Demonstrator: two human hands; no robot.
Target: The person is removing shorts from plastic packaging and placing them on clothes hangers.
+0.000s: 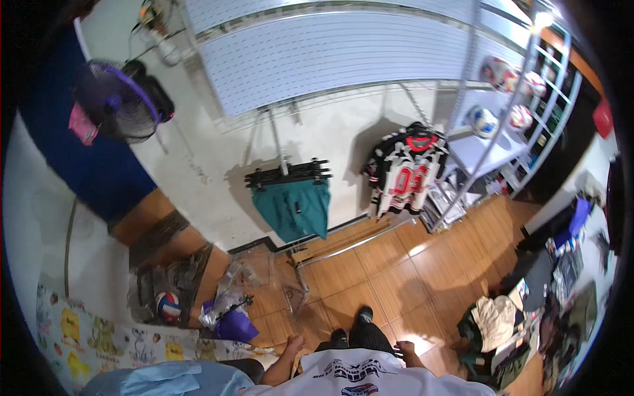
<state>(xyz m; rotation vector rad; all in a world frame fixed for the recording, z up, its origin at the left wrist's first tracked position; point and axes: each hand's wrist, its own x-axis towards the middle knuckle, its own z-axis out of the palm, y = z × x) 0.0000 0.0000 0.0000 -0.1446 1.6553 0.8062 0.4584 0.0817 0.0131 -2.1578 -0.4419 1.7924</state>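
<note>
White garment [360, 373] held taut — left hand [292, 344], right hand [404, 348], each grip closed on edge.

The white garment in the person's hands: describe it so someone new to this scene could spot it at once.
Start at the wooden floor and go down to the bottom edge of the head view, below the person's dark shoes. The white garment is spread there between the left hand and the right hand. Unlike the teal shorts and the striped jersey hanging on racks, it is white with a dark printed graphic.
</note>
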